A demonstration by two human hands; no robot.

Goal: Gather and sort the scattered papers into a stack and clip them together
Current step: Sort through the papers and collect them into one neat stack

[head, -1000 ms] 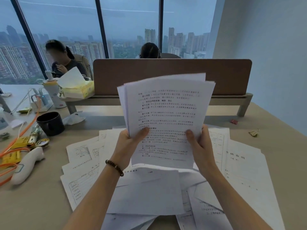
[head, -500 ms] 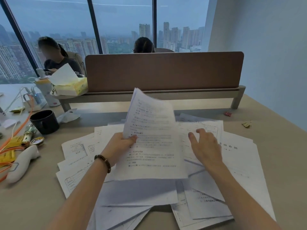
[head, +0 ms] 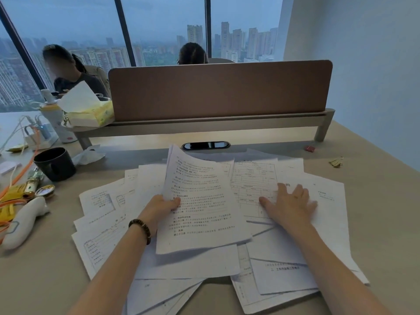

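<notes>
We have a sheaf (head: pixel 200 201) in our left hand (head: pixel 162 206), pinched at its left edge between thumb on top and fingers beneath. That grip near the middle of the long side keeps the pages fanned only slightly and lets the far end arch up off the counter (head: pixel 375 178), so the sheaf stays separate from the loose sheets it hovers over. Holding it one-handed frees the other hand for collecting.

Our right hand (head: pixel 288 204) lies flat and spread, fingers straight, on a form sheet (head: pixel 252 178) just right of the sheaf. We judge the flat palm is there to slide that sheet free of the pile, since paper lying flush on paper offers no edge to pinch.

The rest of the papers (head: pixel 102 228) are still scattered in overlapping layers across the counter in front of us, some turned at angles, some sticking out toward the near edge. So gathering is early: only a few pages are in hand.

The clips wait well apart from the pile, a gold cluster (head: pixel 336 162) and a red clip (head: pixel 309 148) at the far right, out of the way until the stack is squared. A black mug (head: pixel 54 163) stands left of the papers, near enough that we should sweep sheets away from it.
</notes>
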